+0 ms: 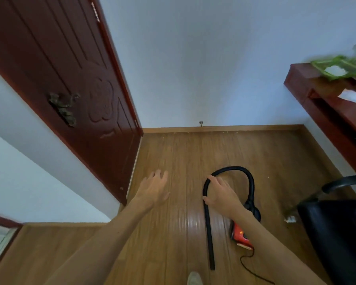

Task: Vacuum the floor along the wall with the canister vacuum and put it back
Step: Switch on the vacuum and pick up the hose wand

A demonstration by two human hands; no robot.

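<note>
The canister vacuum lies on the wooden floor, its orange-red body [242, 236] partly hidden under my right forearm. Its black hose [234, 168] loops away from the body and back round to a straight black tube [209, 233] that points toward me. My right hand [224, 195] is spread over the bend where hose meets tube, fingers straight, thumb beside the tube; no closed grip shows. My left hand [154, 188] hovers open above the bare floor, left of the hose, holding nothing. Small pale crumbs [190, 133] dot the floor along the far wall's skirting board.
A dark red door [74, 95] stands on the left. A door stop [201, 123] sits on the far skirting. A red-brown desk [321, 103] and a black chair [337, 233] crowd the right side. The vacuum's cord [253, 271] trails toward me beside my shoe [194, 278].
</note>
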